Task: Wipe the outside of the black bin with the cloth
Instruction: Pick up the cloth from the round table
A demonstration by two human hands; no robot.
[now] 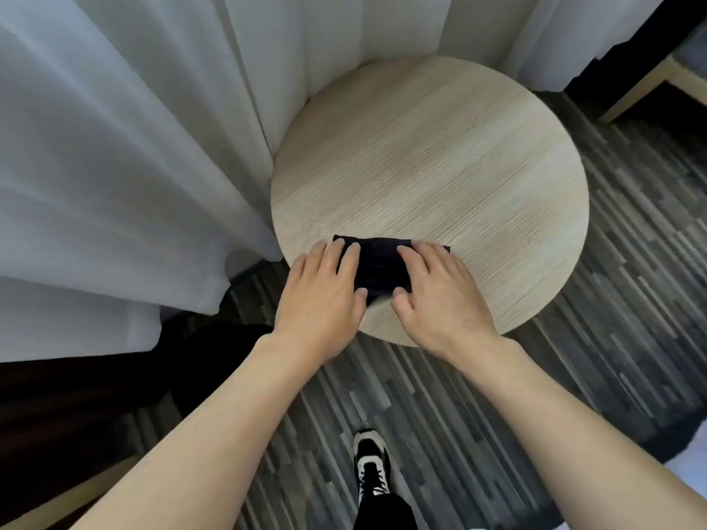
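Note:
A dark folded cloth [377, 263] lies on the near part of a round light-wood table [440, 166]. My left hand [323, 300] covers the cloth's left end, fingers flat on top and thumb at its near edge. My right hand [440, 296] covers the right end in the same way. Both hands grip the cloth against the tabletop. A dark shape [206, 361] sits on the floor left of the table, below the curtain; I cannot tell whether it is the black bin.
White curtains [134, 147] hang behind and left of the table, touching its far edge. The floor is dark striped carpet [574, 357]. My shoe [371, 464] stands below the table's near edge. A wooden furniture frame [658, 82] is at the top right.

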